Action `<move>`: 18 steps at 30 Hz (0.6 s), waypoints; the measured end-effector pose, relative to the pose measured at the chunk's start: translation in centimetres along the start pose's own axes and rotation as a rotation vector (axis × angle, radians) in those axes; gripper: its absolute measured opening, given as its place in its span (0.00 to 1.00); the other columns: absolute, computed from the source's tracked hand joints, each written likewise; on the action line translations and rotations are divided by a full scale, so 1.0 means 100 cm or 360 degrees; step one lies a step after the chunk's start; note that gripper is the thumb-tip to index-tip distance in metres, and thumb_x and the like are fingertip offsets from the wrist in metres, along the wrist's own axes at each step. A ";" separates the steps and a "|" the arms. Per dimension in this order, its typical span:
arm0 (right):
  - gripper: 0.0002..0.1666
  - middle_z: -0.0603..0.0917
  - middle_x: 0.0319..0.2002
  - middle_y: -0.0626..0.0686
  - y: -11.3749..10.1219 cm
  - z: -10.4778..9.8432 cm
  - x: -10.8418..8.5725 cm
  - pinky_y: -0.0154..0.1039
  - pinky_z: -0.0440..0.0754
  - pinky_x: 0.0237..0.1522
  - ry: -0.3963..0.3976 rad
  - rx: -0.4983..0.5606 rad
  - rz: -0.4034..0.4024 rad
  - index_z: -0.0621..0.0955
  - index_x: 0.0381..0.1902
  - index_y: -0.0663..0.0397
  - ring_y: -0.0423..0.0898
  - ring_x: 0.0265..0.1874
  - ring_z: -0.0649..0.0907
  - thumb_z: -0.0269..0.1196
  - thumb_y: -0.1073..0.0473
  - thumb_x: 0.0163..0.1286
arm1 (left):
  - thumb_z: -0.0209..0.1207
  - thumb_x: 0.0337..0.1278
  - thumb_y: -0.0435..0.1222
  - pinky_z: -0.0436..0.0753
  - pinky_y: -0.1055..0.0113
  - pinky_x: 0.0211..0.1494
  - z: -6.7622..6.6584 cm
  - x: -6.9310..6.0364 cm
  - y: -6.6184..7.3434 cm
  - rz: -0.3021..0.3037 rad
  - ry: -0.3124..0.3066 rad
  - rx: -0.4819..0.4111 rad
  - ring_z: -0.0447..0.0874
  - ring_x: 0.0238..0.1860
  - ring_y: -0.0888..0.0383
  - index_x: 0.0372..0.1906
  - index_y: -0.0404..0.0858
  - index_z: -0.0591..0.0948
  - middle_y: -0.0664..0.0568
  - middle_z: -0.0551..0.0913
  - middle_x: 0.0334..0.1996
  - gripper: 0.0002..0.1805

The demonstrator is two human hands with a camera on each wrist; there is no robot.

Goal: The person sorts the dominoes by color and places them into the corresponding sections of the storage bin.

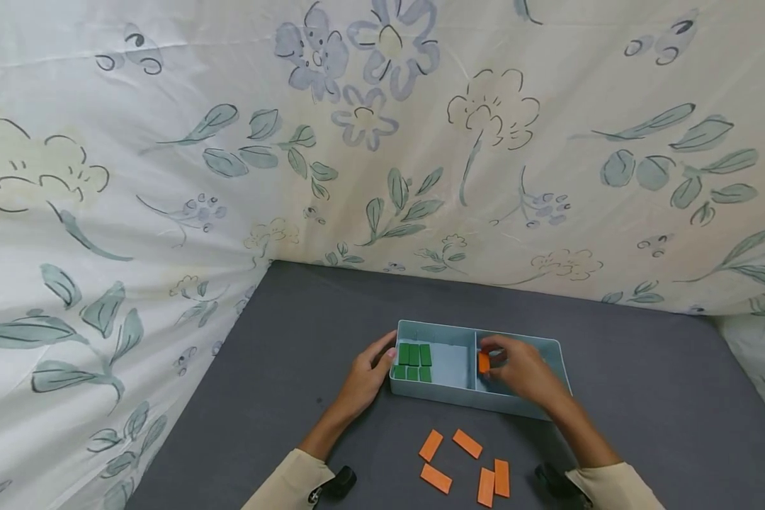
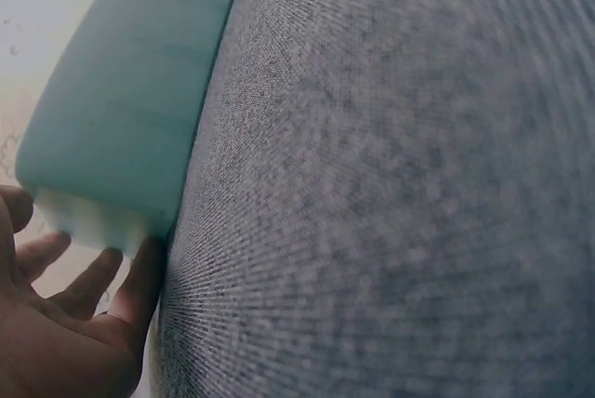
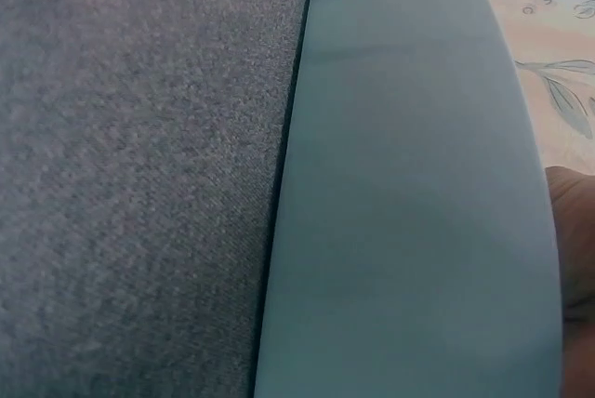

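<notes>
A light blue two-compartment box (image 1: 443,400) stands on the dark table. Against its left end rests my left hand (image 1: 365,379); in the left wrist view the spread fingers (image 2: 93,277) touch the end wall. My right hand (image 1: 524,372) reaches into the right compartment and pinches an orange block (image 1: 484,363) beside the divider (image 1: 474,358). Several green blocks (image 1: 414,354) lie in two rows at the left of the left compartment. In the right wrist view, the box's side wall (image 3: 409,193) hides most of the right hand.
Several loose orange blocks (image 1: 435,478) lie on the dark tabletop (image 1: 280,397) in front of the box, two of them close together at the right. A floral cloth (image 1: 382,177) hangs behind and to the left of the table.
</notes>
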State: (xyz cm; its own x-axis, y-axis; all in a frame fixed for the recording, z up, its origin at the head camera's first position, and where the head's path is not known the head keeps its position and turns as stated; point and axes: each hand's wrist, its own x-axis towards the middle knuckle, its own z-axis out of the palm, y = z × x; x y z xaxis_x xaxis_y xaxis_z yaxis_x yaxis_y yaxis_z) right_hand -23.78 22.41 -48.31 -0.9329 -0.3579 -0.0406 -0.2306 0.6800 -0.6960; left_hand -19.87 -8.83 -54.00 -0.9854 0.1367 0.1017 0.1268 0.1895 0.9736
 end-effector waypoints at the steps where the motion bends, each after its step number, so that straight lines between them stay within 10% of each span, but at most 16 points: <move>1: 0.29 0.87 0.54 0.65 0.000 0.001 0.001 0.50 0.90 0.43 -0.0005 0.0005 0.0001 0.82 0.61 0.67 0.59 0.48 0.90 0.73 0.76 0.62 | 0.52 0.85 0.47 0.65 0.44 0.79 0.000 0.000 0.000 0.0003 0.0001 0.0003 0.65 0.80 0.50 0.81 0.44 0.69 0.48 0.70 0.78 0.29; 18: 0.32 0.86 0.58 0.67 -0.003 0.005 0.000 0.50 0.90 0.42 0.0041 0.0002 0.0009 0.80 0.65 0.67 0.63 0.50 0.89 0.73 0.75 0.63 | 0.52 0.85 0.48 0.65 0.44 0.79 0.000 -0.001 0.001 -0.0021 0.0000 -0.0018 0.66 0.79 0.51 0.81 0.47 0.69 0.49 0.71 0.78 0.28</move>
State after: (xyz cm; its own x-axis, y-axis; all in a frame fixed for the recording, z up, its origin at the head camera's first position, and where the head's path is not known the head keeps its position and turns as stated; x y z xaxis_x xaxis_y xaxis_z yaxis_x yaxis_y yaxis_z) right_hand -23.55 21.94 -48.45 -0.9410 -0.3374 -0.0265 -0.2246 0.6811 -0.6969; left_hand -19.78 -8.85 -53.93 -0.9870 0.1342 0.0886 0.1122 0.1804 0.9772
